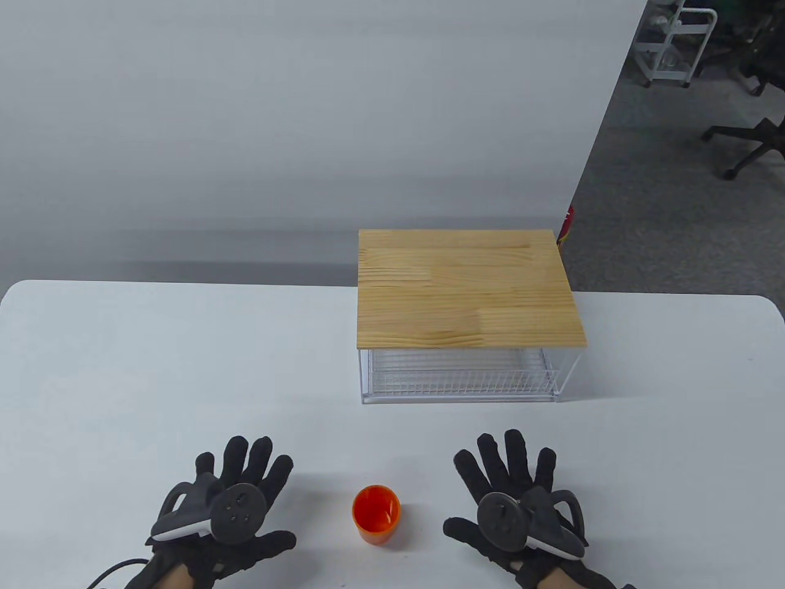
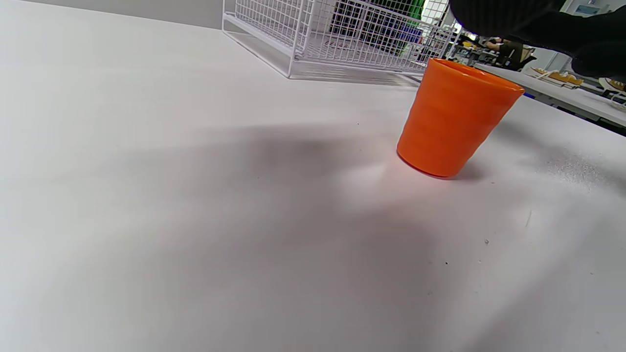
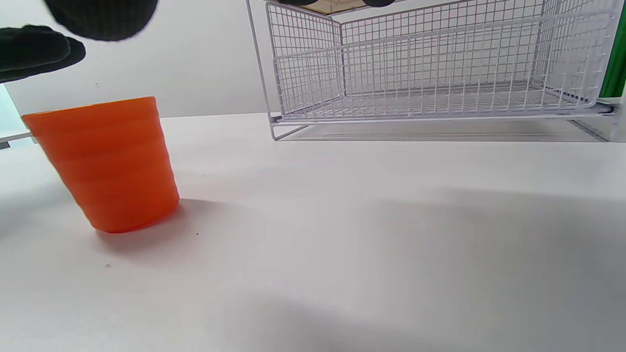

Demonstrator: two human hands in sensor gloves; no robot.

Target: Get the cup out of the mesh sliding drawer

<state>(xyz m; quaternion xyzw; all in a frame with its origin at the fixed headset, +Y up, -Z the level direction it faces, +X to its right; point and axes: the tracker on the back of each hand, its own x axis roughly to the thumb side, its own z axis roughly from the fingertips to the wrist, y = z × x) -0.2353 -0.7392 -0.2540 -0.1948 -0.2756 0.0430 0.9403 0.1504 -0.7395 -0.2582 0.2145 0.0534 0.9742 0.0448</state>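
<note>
Standing upright on the desk [image 1: 92, 368], the orange cup [image 1: 376, 514] sits between the left hand [image 1: 230, 509] and right hand [image 1: 515, 509], both spread flat and released (touching nothing). A careless sweep could topple it; the mesh drawer [image 1: 460, 374] looks shut.

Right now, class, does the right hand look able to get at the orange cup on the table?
Probably yes. The orange cup stands upright on the white table, between the left hand and the right hand. Nothing lies between cup and right hand, whose fingers are spread and hold nothing.
</note>
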